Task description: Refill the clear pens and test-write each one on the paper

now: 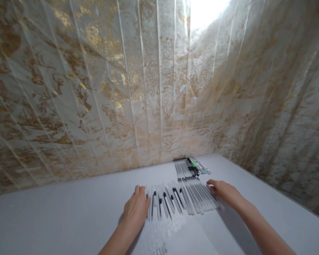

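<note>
A row of pen parts lies across the white table, with several pale clear barrels and dark refills with black ends [164,202] on its left side. Toward the right, several clear pen barrels [200,198] lie side by side. My left hand [135,209] rests at the row's left end, fingers bent and thumb apart from them, next to the outermost pen parts. At the other end my right hand [225,194] reaches in beside the last barrels, index finger stretched out and the other fingers partly hidden. Neither hand visibly lifts anything.
Behind the row lie small black pen parts [188,179], more thin clear barrels [181,170] and several coloured pens [200,165]. The white table [69,209] meets a wall of gold-patterned sheeting [117,88]. Its right edge runs diagonally toward me.
</note>
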Demonstrator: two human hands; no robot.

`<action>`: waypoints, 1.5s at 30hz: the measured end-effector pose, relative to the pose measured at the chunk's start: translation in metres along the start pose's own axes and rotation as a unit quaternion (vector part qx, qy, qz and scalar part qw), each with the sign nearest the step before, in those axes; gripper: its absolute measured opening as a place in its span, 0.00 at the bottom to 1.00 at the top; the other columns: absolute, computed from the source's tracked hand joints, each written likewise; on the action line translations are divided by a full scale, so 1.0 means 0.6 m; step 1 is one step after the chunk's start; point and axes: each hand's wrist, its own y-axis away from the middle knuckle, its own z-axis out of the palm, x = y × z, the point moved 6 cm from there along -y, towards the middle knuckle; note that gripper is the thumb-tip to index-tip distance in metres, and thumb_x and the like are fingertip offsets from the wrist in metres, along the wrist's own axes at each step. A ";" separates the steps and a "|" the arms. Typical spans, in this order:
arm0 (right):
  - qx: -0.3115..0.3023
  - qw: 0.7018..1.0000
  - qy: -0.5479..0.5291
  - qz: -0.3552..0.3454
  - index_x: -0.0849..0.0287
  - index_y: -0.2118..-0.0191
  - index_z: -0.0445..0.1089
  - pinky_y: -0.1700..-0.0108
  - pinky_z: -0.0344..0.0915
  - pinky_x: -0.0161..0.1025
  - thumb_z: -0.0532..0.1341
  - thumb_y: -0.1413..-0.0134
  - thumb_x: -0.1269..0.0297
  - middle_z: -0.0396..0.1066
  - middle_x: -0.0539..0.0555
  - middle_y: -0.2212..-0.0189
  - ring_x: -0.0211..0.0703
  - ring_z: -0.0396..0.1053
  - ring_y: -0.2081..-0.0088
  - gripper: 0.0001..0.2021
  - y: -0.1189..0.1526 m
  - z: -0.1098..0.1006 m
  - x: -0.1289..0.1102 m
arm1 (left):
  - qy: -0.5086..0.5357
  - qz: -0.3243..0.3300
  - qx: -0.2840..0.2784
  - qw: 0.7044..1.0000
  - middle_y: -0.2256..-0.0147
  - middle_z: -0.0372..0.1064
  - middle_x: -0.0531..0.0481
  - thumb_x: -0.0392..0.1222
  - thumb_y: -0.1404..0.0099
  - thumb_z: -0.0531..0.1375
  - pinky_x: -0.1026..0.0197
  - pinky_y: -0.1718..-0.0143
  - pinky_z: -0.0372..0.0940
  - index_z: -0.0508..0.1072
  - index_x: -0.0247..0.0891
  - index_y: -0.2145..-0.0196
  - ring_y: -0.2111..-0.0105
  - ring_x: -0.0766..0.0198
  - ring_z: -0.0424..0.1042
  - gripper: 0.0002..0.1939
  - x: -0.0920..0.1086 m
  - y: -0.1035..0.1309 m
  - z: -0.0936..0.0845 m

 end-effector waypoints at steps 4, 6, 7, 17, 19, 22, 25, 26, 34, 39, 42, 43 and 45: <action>0.009 1.000 -0.003 -0.004 0.63 0.48 0.70 0.59 0.64 0.43 0.51 0.41 0.73 0.75 0.69 0.53 0.58 0.73 0.52 0.19 0.006 -0.010 -0.014 | -0.008 -0.002 -0.007 1.000 0.51 0.64 0.40 0.37 0.32 0.48 0.59 0.60 0.63 0.64 0.32 0.51 0.54 0.55 0.71 0.14 -0.008 -0.002 -0.001; 0.015 1.000 -0.012 -0.016 0.64 0.48 0.70 0.59 0.65 0.44 0.51 0.41 0.73 0.74 0.69 0.53 0.60 0.73 0.53 0.18 0.014 -0.019 -0.031 | -0.011 0.000 -0.010 1.000 0.51 0.64 0.40 0.37 0.33 0.50 0.59 0.60 0.63 0.65 0.31 0.52 0.55 0.55 0.72 0.13 -0.010 -0.002 -0.003; 0.020 0.999 -0.019 -0.025 0.64 0.49 0.71 0.59 0.65 0.45 0.52 0.41 0.73 0.75 0.68 0.54 0.60 0.73 0.53 0.18 0.020 -0.023 -0.043 | -0.012 0.001 -0.013 1.000 0.52 0.65 0.40 0.37 0.34 0.51 0.59 0.60 0.63 0.65 0.31 0.53 0.55 0.55 0.72 0.13 -0.011 -0.001 -0.004; 0.051 0.963 -0.168 -0.205 0.58 0.56 0.75 0.55 0.63 0.39 0.56 0.48 0.75 0.78 0.59 0.59 0.51 0.74 0.56 0.16 0.067 -0.062 -0.260 | -0.013 -0.054 -0.071 0.996 0.58 0.74 0.42 0.33 0.32 0.51 0.54 0.54 0.64 0.71 0.30 0.58 0.57 0.58 0.74 0.10 -0.039 -0.002 -0.011; 0.053 0.949 -0.215 -0.224 0.59 0.58 0.76 0.55 0.63 0.40 0.56 0.49 0.76 0.78 0.59 0.62 0.50 0.73 0.58 0.15 0.059 -0.061 -0.293 | 0.003 -0.062 -0.072 0.996 0.59 0.74 0.43 0.33 0.32 0.52 0.53 0.55 0.64 0.71 0.31 0.60 0.59 0.59 0.74 0.09 -0.051 -0.004 -0.011; 0.039 0.921 -0.306 -0.238 0.61 0.58 0.74 0.62 0.65 0.38 0.56 0.49 0.74 0.76 0.57 0.68 0.44 0.73 0.68 0.14 0.038 -0.044 -0.327 | 0.050 -0.037 -0.058 0.996 0.61 0.74 0.38 0.30 0.33 0.49 0.57 0.58 0.62 0.71 0.29 0.63 0.60 0.57 0.73 0.11 -0.065 0.000 -0.026; -0.004 0.880 -0.411 -0.238 0.64 0.55 0.68 0.77 0.64 0.33 0.54 0.46 0.68 0.71 0.51 0.76 0.37 0.66 0.81 0.14 0.014 -0.015 -0.354 | 0.125 0.030 -0.031 0.991 0.65 0.73 0.46 0.37 0.32 0.46 0.64 0.63 0.60 0.67 0.36 0.67 0.63 0.61 0.71 0.11 -0.059 0.011 -0.056; -0.017 0.863 -0.445 -0.239 0.65 0.55 0.67 0.80 0.62 0.32 0.53 0.45 0.65 0.69 0.49 0.78 0.35 0.64 0.83 0.14 0.008 -0.008 -0.362 | 0.150 0.055 -0.024 0.987 0.66 0.72 0.49 0.39 0.32 0.46 0.66 0.64 0.60 0.66 0.38 0.68 0.64 0.64 0.70 0.11 -0.052 0.017 -0.065; 0.033 0.762 -0.598 -0.246 0.60 0.73 0.63 0.84 0.55 0.29 0.57 0.47 0.47 0.63 0.45 0.82 0.31 0.56 0.85 0.19 0.015 -0.066 -0.331 | 0.340 0.158 -0.049 0.926 0.75 0.57 0.59 0.44 0.37 0.51 0.66 0.70 0.54 0.60 0.40 0.72 0.73 0.68 0.57 0.08 0.001 0.044 -0.095; 0.153 0.730 -0.634 -0.206 0.59 0.72 0.65 0.82 0.53 0.29 0.59 0.47 0.46 0.63 0.44 0.82 0.30 0.57 0.85 0.19 0.018 -0.141 -0.235 | 0.301 0.191 -0.104 0.928 0.76 0.56 0.60 0.41 0.39 0.53 0.66 0.73 0.50 0.60 0.40 0.73 0.74 0.69 0.54 0.06 0.006 0.057 -0.100; 0.191 0.712 -0.647 -0.194 0.60 0.72 0.67 0.82 0.54 0.29 0.61 0.48 0.46 0.64 0.45 0.82 0.30 0.57 0.85 0.19 0.024 -0.165 -0.200 | 0.264 0.216 -0.102 0.935 0.74 0.58 0.59 0.40 0.39 0.53 0.66 0.71 0.51 0.59 0.40 0.73 0.73 0.69 0.55 0.06 0.018 0.065 -0.109; 0.193 0.706 -0.654 -0.192 0.60 0.71 0.67 0.83 0.54 0.30 0.62 0.48 0.46 0.64 0.45 0.82 0.30 0.57 0.85 0.19 0.026 -0.168 -0.194 | 0.253 0.219 -0.104 0.937 0.73 0.58 0.59 0.40 0.38 0.53 0.66 0.70 0.52 0.59 0.40 0.73 0.72 0.69 0.56 0.06 0.023 0.068 -0.111; 0.184 0.698 -0.666 -0.190 0.60 0.71 0.68 0.83 0.54 0.30 0.63 0.50 0.46 0.64 0.45 0.82 0.30 0.56 0.85 0.19 0.027 -0.169 -0.190 | 0.236 0.221 -0.109 0.940 0.73 0.58 0.58 0.39 0.38 0.52 0.66 0.69 0.52 0.58 0.40 0.73 0.72 0.68 0.56 0.07 0.031 0.073 -0.114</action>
